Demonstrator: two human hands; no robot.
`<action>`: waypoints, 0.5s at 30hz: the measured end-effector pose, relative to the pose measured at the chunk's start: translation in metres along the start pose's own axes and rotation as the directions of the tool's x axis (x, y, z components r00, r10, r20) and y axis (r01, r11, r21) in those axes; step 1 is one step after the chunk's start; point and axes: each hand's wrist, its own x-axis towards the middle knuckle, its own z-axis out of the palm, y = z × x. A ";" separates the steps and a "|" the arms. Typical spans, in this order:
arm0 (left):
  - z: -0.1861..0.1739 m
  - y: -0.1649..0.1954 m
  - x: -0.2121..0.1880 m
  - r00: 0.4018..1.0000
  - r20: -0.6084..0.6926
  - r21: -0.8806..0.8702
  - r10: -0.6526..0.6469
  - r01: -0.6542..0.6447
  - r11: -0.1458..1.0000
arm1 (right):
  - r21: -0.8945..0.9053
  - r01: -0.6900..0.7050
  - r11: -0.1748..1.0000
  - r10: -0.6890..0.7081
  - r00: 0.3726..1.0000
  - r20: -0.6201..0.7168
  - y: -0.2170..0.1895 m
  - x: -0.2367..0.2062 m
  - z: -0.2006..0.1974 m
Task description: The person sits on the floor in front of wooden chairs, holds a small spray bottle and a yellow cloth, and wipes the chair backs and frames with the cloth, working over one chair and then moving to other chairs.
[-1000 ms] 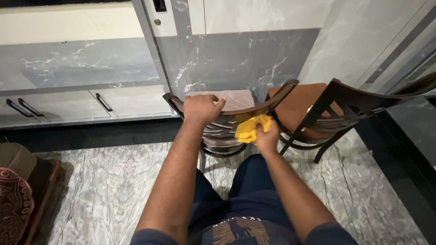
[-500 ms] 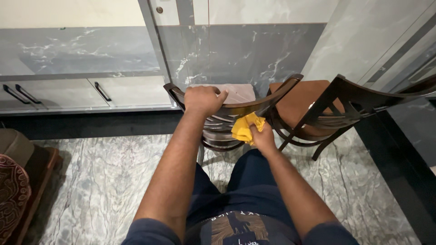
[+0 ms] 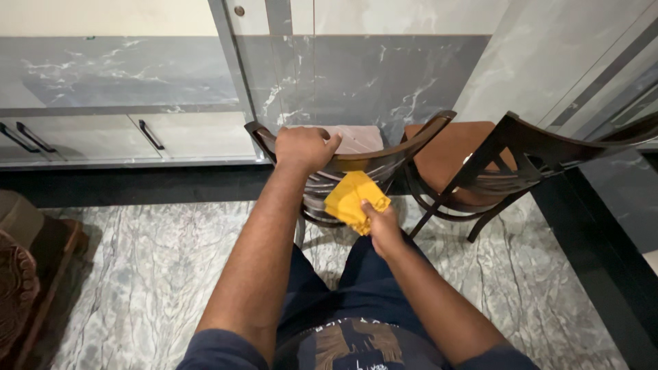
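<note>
A dark wooden chair (image 3: 411,140) with a curved back and a pale seat cushion stands right in front of me. My left hand (image 3: 301,147) grips the top rail of its back near the left end. Lower down, my right hand (image 3: 380,223) holds a folded yellow cloth (image 3: 351,199) pressed against the slats of the chair back.
A second dark chair (image 3: 507,154) with a brown seat stands to the right, its back close to the first. Grey marble cabinets with black handles (image 3: 151,133) line the wall behind. A carved wooden piece (image 3: 17,288) sits at the left edge on the marbled floor.
My right hand has slid the yellow cloth a little down and to the left along the chair back. My left hand keeps its hold on the top rail.
</note>
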 end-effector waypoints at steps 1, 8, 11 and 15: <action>-0.001 0.000 0.000 1.000 0.008 -0.002 -0.004 0.004 1.000 | 0.007 0.001 1.000 -0.001 1.000 -0.016 -0.003 0.002 0.002; 0.002 0.000 0.000 1.000 0.017 -0.016 -0.009 0.009 1.000 | 0.052 -0.050 0.997 0.050 0.999 -0.014 -0.015 0.005 0.001; 0.001 0.000 0.003 1.000 0.010 0.005 -0.011 0.011 1.000 | 0.010 -0.101 0.995 0.101 0.994 0.041 -0.019 0.014 0.004; 0.000 -0.001 0.003 0.999 0.045 0.000 -0.009 0.009 1.000 | 0.181 -0.065 0.981 0.064 0.998 0.011 -0.025 0.016 0.010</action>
